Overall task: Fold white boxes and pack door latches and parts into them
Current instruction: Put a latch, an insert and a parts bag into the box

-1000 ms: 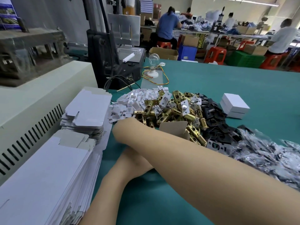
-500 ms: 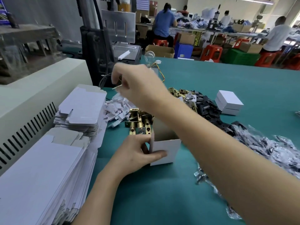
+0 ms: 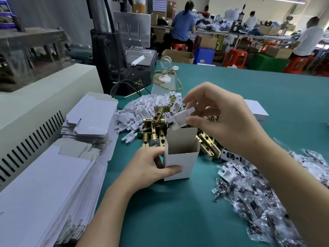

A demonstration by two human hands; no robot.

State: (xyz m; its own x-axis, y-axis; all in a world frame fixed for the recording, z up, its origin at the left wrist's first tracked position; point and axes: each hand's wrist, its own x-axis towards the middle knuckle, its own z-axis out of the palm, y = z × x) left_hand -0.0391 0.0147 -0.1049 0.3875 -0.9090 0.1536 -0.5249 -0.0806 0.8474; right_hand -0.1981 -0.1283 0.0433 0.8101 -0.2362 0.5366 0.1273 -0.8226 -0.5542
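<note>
Box [image 3: 179, 158] upright, open-topped, left-held.

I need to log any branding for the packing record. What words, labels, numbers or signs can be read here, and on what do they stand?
None can be read.
Open white box, closed white box, flat box blanks: plain, no print showing.
Poster at far left: has print, too blurred to read.
Red stool: small mark, too small to read.

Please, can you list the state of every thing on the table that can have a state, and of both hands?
Open white box: upright, top open, inside not visible.
Left hand: gripping the box's side.
Right hand: pinching a white plastic part above the box.
Flat box blanks: unfolded, stacked.
Finished box: closed, on the table.
Light bulb: unlit.
</note>
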